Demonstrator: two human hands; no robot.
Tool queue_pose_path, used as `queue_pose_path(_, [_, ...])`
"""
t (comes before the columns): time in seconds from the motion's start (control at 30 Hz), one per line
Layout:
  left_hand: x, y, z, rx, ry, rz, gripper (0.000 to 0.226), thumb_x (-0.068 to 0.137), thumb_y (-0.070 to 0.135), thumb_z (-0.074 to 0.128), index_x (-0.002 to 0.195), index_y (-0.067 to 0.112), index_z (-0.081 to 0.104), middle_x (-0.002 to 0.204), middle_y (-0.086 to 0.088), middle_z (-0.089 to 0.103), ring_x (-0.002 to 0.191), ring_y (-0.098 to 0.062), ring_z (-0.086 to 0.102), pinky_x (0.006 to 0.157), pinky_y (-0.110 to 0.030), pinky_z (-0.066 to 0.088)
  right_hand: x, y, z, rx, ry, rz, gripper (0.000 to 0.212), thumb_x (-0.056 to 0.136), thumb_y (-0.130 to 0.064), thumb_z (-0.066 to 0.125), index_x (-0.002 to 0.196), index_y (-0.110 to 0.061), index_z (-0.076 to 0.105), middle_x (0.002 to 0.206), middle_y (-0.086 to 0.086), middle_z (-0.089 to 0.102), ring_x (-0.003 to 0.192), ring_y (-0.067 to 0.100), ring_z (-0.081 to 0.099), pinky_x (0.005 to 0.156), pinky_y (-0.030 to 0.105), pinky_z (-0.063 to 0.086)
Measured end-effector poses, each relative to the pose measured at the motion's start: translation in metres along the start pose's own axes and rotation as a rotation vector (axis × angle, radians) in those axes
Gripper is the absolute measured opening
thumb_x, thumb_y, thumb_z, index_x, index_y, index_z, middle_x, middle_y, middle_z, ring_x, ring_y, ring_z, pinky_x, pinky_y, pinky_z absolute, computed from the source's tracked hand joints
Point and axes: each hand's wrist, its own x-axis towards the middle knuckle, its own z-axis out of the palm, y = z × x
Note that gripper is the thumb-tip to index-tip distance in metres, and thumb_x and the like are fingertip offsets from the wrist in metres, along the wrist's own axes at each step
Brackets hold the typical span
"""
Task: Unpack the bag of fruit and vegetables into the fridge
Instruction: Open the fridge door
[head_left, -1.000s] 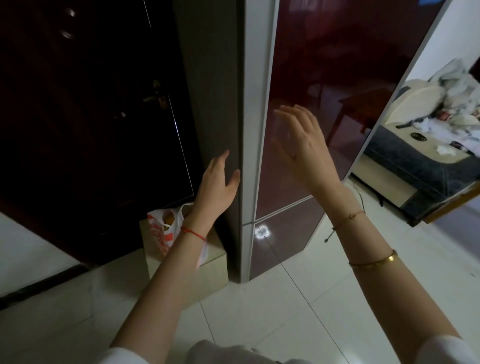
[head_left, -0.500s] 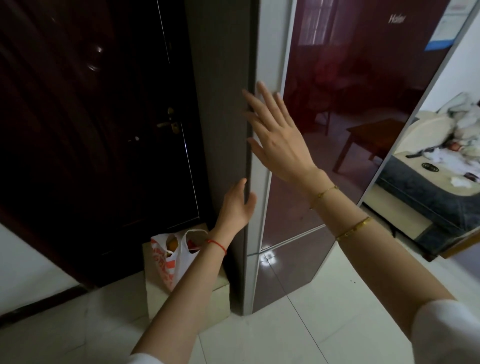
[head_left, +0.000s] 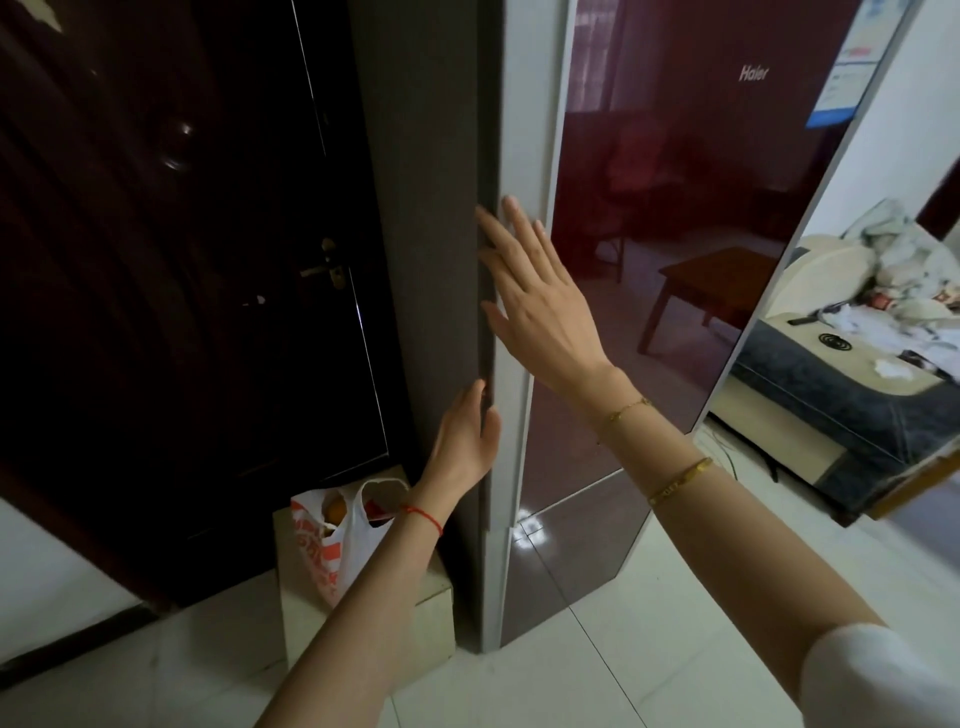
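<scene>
- White tiled floor (head_left: 675, 649), dark door (head_left: 182, 260) at left.
- Fridge (head_left: 649, 260) shut; both hands placed at its door edge.
- Right hand (head_left: 540, 306) spread flat, nothing held.
- Left hand (head_left: 462, 447) open, empty.
- Bag (head_left: 332, 540) seen on box (head_left: 431, 603), below left hand.

Glossy maroon fridge (head_left: 675, 260), white bag (head_left: 332, 540) with orange print, white floor tiles (head_left: 675, 649)

I'm in a home. Left of my fridge (head_left: 675, 260) is a dark entry door (head_left: 182, 260); right, an unmade bed (head_left: 841, 364).
</scene>
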Motion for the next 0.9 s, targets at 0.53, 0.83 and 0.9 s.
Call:
queue_pose_path(0.53, [-0.059, 0.04, 0.02, -0.042, 0.049, 0.457, 0.035, 0.095, 0.035, 0.048, 0.125, 0.02, 0.057, 0.132, 0.002, 0.058, 0.118, -0.001, 0.054, 0.101, -0.017, 0.045, -0.114, 0.023, -0.082, -0.099, 0.172, 0.175, 0.032, 0.097, -0.019, 0.057, 0.124, -0.002, 0.06, 0.153, 0.016, 0.034, 0.147, 0.028, 0.01, 0.122, 0.047, 0.014])
queue_pose_path(0.83, [-0.057, 0.085, 0.03, 0.002, -0.003, 0.572, 0.06, 0.098, 0.035, 0.046, 0.153, 0.024, 0.023, 0.162, -0.001, 0.02, 0.146, -0.021, 0.029, 0.111, -0.041, 0.04, -0.175, 0.038, -0.122, -0.236, 0.156, 0.322, 0.054, 0.099, -0.02, 0.055, 0.148, -0.01, 0.034, 0.154, 0.014, 0.029, 0.148, 0.028, 0.008, 0.12, 0.052, 0.022])
queue_pose_path(0.9, [-0.057, 0.094, 0.035, 0.0, -0.046, 0.579, 0.063, 0.1, 0.034, 0.047, 0.155, 0.024, 0.017, 0.164, -0.001, 0.013, 0.149, -0.023, 0.021, 0.114, -0.05, 0.036, -0.186, 0.042, -0.132, -0.242, 0.164, 0.363, 0.053, 0.098, -0.017, 0.056, 0.147, -0.009, 0.035, 0.153, 0.017, 0.032, 0.148, 0.029, 0.008, 0.119, 0.054, 0.025])
